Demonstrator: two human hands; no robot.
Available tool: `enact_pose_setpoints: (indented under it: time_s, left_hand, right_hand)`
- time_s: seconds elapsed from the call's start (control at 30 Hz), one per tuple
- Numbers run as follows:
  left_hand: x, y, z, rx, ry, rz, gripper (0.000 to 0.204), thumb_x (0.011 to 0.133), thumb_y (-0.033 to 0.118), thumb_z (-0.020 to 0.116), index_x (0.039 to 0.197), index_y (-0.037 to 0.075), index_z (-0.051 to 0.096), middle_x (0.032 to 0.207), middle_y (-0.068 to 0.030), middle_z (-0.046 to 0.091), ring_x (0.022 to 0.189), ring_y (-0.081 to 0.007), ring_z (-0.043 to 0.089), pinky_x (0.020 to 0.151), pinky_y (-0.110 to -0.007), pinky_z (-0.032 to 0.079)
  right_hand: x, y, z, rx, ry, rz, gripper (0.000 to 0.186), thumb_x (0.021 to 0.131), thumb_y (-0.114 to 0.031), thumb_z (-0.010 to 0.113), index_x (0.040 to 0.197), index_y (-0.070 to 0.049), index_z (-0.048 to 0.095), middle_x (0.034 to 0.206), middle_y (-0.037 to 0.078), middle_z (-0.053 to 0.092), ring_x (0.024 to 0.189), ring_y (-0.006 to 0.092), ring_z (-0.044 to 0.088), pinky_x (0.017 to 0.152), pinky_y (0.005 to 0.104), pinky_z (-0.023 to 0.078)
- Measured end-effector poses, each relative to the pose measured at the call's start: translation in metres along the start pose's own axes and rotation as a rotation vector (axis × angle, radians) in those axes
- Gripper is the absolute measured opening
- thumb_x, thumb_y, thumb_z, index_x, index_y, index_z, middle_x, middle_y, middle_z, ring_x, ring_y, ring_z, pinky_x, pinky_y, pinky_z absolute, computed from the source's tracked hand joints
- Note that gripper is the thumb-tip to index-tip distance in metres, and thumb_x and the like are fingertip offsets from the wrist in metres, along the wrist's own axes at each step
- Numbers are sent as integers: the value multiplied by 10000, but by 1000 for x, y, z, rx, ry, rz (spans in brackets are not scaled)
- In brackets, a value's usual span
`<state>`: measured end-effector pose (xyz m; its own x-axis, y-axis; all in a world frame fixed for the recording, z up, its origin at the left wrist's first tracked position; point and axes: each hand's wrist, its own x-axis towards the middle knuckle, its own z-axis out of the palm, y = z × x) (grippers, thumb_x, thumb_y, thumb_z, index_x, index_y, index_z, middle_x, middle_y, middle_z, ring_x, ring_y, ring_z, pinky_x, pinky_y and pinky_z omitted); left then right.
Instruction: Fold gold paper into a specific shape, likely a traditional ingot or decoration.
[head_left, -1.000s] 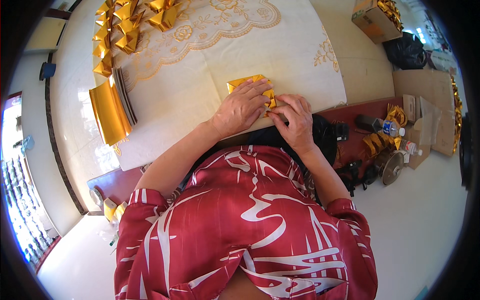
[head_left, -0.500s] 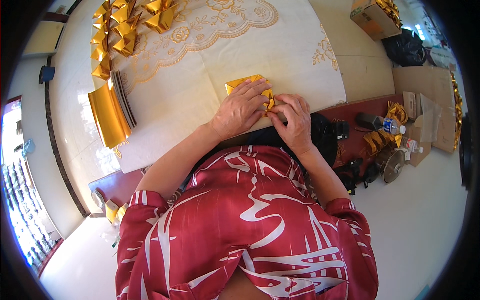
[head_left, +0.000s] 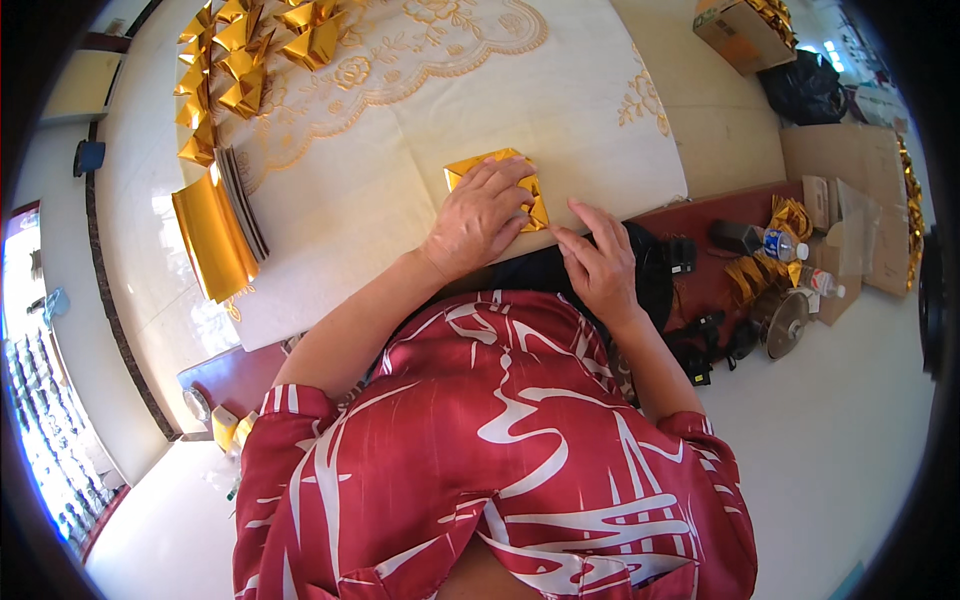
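A folded sheet of gold foil paper lies near the front edge of the cloth-covered table. My left hand rests over it with fingers laid flat, pressing it down and hiding its middle. Just right of the paper, my right hand is lifted off with its fingers apart and nothing in them. Over at the table's left edge sits a stack of gold foil sheets, bent into a curve. Behind that stack stand rows of folded gold foil pieces.
The table wears a white cloth with gold flower embroidery. A dark red bench at right bears plastic bottles, a pot lid and gold foil strips. Beyond are cardboard boxes and a black plastic bag.
My right hand has come away from the paper's right edge, moving right and toward me, and its fingers have spread. The left hand stays on the paper.
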<state>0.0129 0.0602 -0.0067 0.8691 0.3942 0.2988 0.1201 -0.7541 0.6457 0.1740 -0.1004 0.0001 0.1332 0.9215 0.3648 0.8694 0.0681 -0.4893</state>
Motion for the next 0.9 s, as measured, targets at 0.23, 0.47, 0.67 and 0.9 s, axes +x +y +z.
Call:
enact_pose_setpoints:
  time_s: [0.23,0.47,0.67,0.9]
  left_hand:
    - [0,-1,0,-23,13,13,302,757,51,730,1032,64,605,1346,-129,536,1278,-377,479,1080,-490,379]
    - [0,-1,1,-31,19,20,316,749,40,726,1037,60,596,1347,-131,534,1277,-382,478,1073,-490,382]
    - [-2,-5,3,-7,46,38,328,738,45,731,1037,57,597,1342,-134,539,1279,-379,479,1064,-489,390]
    - [1,-1,0,-23,28,24,296,755,54,734,1022,57,607,1339,-127,542,1267,-380,486,1053,-485,401]
  right_hand:
    - [-6,-5,-2,-162,-99,-54,399,822,-41,617,1205,-127,690,1383,141,521,1187,320,553,1007,464,432]
    - [-6,-11,9,-276,-88,-81,358,845,-95,578,1184,-127,689,1389,129,529,1285,304,505,1069,457,383]
    - [-4,-31,28,-192,-103,-113,296,846,-126,573,1107,-136,712,1385,93,547,1316,269,485,1101,467,348]
    - [-5,-16,12,-255,-80,-26,309,853,-106,584,1120,-179,722,1392,95,540,1306,283,490,1100,470,344]
